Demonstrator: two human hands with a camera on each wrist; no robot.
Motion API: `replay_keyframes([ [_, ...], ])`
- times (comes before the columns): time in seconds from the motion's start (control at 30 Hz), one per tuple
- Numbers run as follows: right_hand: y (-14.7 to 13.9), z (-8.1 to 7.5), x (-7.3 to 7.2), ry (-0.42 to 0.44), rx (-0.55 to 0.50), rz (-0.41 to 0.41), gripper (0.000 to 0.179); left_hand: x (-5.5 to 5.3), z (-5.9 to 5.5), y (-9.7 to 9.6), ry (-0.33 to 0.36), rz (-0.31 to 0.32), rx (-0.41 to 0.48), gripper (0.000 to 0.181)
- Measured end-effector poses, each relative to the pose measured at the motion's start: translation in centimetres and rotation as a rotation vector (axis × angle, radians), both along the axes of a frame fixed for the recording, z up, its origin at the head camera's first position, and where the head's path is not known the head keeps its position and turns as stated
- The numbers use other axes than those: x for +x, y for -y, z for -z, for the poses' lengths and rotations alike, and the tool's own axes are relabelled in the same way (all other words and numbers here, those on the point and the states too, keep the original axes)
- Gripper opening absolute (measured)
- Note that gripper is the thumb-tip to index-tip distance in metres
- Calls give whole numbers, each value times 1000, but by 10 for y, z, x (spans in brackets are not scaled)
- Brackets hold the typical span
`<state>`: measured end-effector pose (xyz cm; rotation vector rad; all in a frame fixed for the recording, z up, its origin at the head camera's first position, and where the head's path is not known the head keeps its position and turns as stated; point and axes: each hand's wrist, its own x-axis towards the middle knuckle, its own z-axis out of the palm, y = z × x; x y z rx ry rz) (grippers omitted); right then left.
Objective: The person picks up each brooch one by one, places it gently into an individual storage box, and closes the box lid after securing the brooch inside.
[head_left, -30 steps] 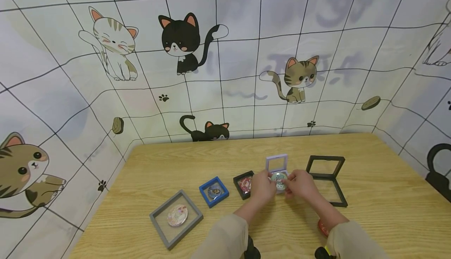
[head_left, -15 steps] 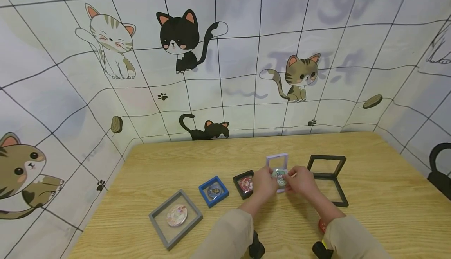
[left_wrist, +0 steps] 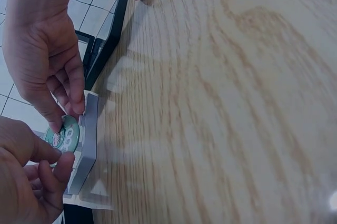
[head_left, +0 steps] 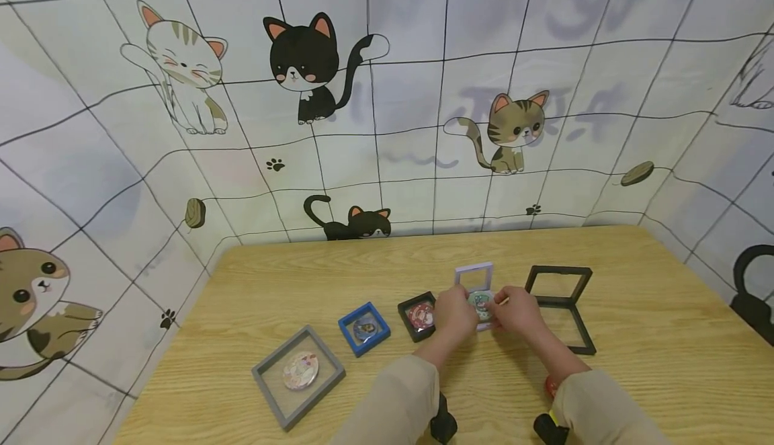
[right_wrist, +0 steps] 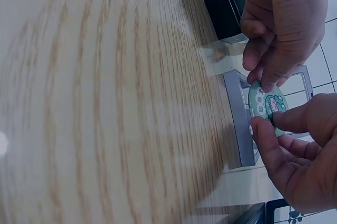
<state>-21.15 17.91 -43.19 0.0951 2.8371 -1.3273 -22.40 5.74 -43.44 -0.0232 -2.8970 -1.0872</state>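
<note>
Wooden table [head_left: 338, 263], right of centre: left hand [head_left: 455, 313] and right hand [head_left: 519, 312] pinch a green badge [right_wrist: 267, 101] at a lilac case [right_wrist: 240, 121]; uneven pressure could flip it.

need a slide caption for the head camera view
Left hand and right hand hold a green badge at an open lilac frame, with an open black frame nearby.

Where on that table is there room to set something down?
Bare tabletop lies right of the open black frame and between the blue frame and wall. Crowded: around the lilac frame, where the left hand and right hand hold the green badge.
</note>
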Motion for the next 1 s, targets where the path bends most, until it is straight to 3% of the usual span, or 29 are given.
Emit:
replay_keyframes([
  [0.17,-1,3,-1,-10,41,0,16,-1,2,-2,5,-7,-83,15],
  [0.37,0,4,0,-5,55,12,16,-2,6,-6,-41,-4,-163,13],
  [1.0,1,7,-2,4,55,30,16,0,7,-9,-68,-15,-284,14],
])
